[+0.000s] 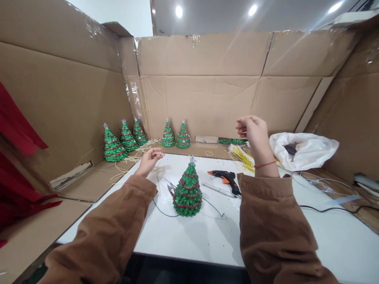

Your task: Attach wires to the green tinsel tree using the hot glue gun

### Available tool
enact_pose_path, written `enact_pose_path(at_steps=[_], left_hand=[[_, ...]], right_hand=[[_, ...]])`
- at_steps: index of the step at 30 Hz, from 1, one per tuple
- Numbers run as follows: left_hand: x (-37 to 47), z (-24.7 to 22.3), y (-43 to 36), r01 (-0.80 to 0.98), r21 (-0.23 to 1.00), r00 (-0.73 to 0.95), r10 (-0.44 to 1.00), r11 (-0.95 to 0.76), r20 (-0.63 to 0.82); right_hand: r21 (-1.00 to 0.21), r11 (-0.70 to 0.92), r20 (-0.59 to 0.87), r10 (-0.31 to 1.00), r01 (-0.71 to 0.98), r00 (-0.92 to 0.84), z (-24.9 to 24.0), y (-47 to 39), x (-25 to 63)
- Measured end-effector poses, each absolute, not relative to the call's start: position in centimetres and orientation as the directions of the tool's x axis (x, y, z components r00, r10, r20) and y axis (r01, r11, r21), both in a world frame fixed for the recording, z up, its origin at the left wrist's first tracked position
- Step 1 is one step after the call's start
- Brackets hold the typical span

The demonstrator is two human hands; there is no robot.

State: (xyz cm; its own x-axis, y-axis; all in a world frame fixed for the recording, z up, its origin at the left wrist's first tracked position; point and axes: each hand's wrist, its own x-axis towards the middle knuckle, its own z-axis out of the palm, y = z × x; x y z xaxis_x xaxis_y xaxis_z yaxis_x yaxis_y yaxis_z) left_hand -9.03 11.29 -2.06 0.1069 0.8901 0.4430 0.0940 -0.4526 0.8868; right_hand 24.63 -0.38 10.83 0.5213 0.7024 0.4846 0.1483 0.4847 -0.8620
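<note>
A small green Christmas tree ornament with red garlands and a pale star on top stands upright on the white table in front of me. Dark thin wires reach out from both sides of its base. My left hand is beyond the tree to its left, fingertips pinched together; a thin pale strand shows near them, but what they hold is too small to tell. Raised high on the right, my right hand has its fingers curled in, and any held thing is hidden. Red-handled pliers lie partly behind the tree.
A glue gun and a glue stick lie right of the tree. Finished-looking trees line the back left. Yellow wires and a white plastic bag sit at right. Cardboard walls enclose the table.
</note>
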Motion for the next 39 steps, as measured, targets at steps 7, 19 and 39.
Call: enact_pose_path(at_steps=[7,19,39], left_hand=[[-6.7,0.1,8.4,0.064,0.793,0.071,0.795,-0.606,0.603],[-4.2,-0.4,6.1,0.375,0.609,0.241,0.707,-0.700,0.665],[-2.3,10.1,-0.8,0.584,0.014,0.346,0.265,-0.812,0.900]], right_hand=[[-0.954,0.288,0.259,0.933,0.084,-0.250,5.7,4.2,19.3],[-0.989,0.144,0.150,0.901,-0.046,-0.408,1.2,5.9,13.9],[-0.691,0.651,0.656,0.747,0.315,-0.104,11.8,-4.9,20.1]])
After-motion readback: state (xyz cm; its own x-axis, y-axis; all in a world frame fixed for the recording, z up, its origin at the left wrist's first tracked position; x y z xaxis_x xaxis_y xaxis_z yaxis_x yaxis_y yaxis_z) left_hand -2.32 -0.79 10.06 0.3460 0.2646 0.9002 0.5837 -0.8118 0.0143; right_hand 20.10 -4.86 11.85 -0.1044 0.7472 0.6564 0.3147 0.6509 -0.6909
